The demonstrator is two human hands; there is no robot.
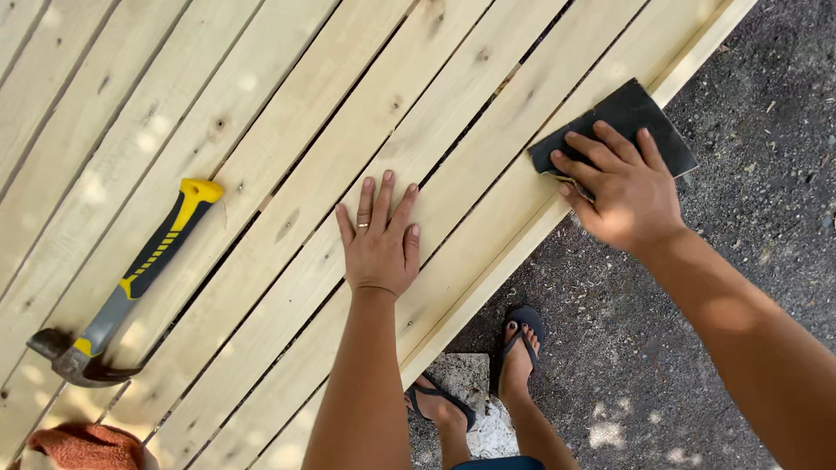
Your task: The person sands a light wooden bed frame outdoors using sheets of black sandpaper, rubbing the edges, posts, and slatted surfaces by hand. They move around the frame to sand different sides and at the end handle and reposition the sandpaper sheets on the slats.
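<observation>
Currently a dark sheet of sandpaper (620, 122) is pressed flat under the right hand (625, 193), fingers spread on top of it rather than curled round it, so it is pinned, not clenched; it sits on the outermost plank (488, 261) of a pale slatted wooden panel (261, 174), at the edge nearest the ground; the left hand (379, 239) is laid open and flat on a neighbouring slat, holding nothing, a ring on one finger, apparently steadying the panel; progress judged as mid-way at best: sanding is under way on the edge plank only, and no clear difference in surface finish between slats can be made out, so what has been covered cannot be told; the remaining boards appear rough-sawn with knots visible; a yellow-and-black claw hammer (131, 287) lies untouched well to the left across the slats; an orange cloth (87, 446) shows at the lower left corner; feet in dark sandals (521, 335) stand on gravel (740, 104) below
</observation>
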